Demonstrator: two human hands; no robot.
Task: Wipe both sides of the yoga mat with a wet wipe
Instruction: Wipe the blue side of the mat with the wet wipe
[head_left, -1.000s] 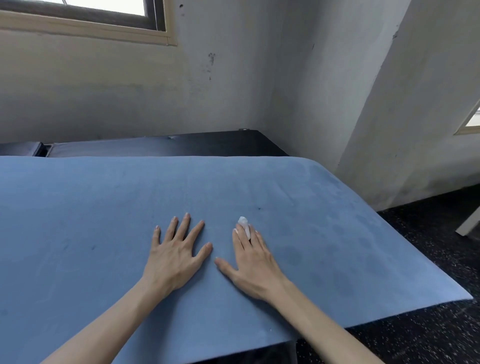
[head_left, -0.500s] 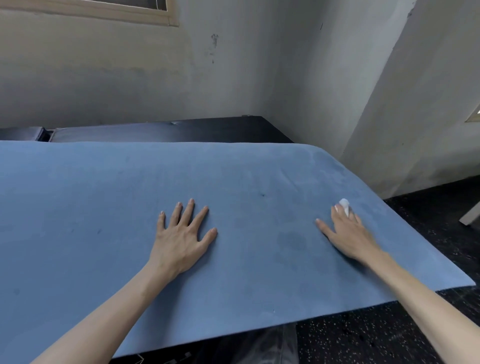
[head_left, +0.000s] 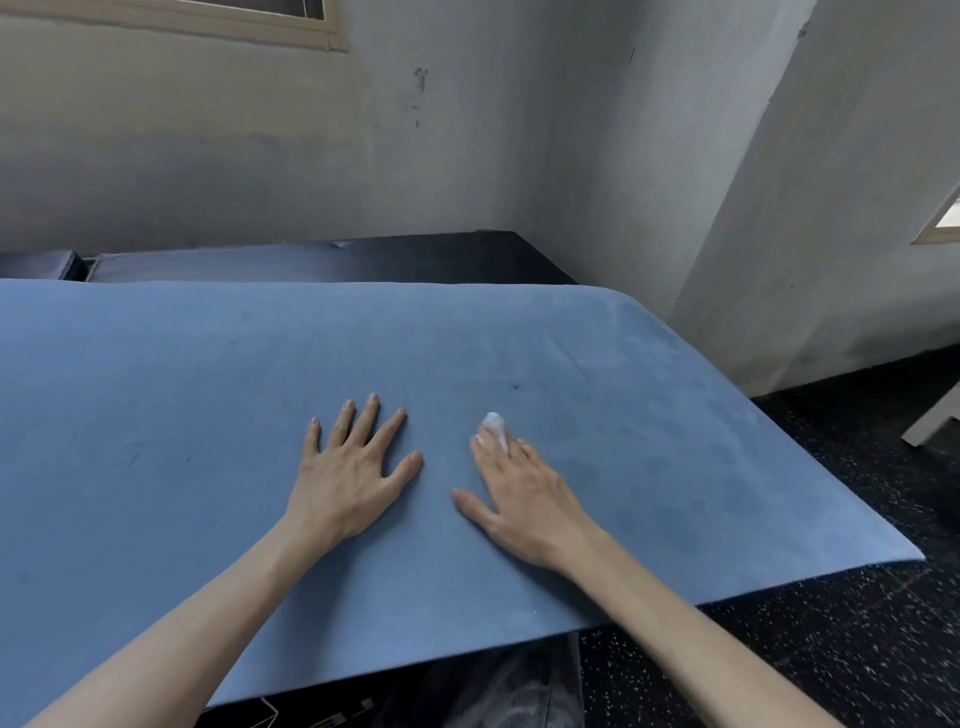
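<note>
Speckled black floor (head_left: 810, 639) shows nearest, below the near edge of the yoga mat (head_left: 156, 415), and a patch of dark patterned fabric (head_left: 498, 686) shows under that edge near its middle. Both bare forearms reach forward over the near edge onto the blue mat, which lies spread flat and covers whatever carries it; its near right corner juts out over the floor.

On the mat's middle strip the left hand (head_left: 348, 475) lies palm down, fingers straight and fanned apart, holding nothing and pressing flat on the blue surface. Just beside it, toward the right edge, the right hand (head_left: 524, 493) also lies palm down with the thumb stretched out toward the left hand. Its straight fingers (head_left: 491, 457) press the wet wipe (head_left: 493, 423) against the mat; only a small white crumpled tip of the wipe sticks out past the fingertips, and the rest is hidden beneath the hand. The two hands are close but apart, with bare mat between the thumbs.

Faint darker blotches mark the mat toward its right edge and far right corner, and a tiny dark speck sits beyond the right hand.

Past the mat's far edge a dark padded surface (head_left: 311, 260) runs along the wall. Behind it stands a stained grey wall (head_left: 208, 156), with a pale window frame (head_left: 208, 23) at the top left, and a lighter wall panel (head_left: 841, 208) rises on the right.
</note>
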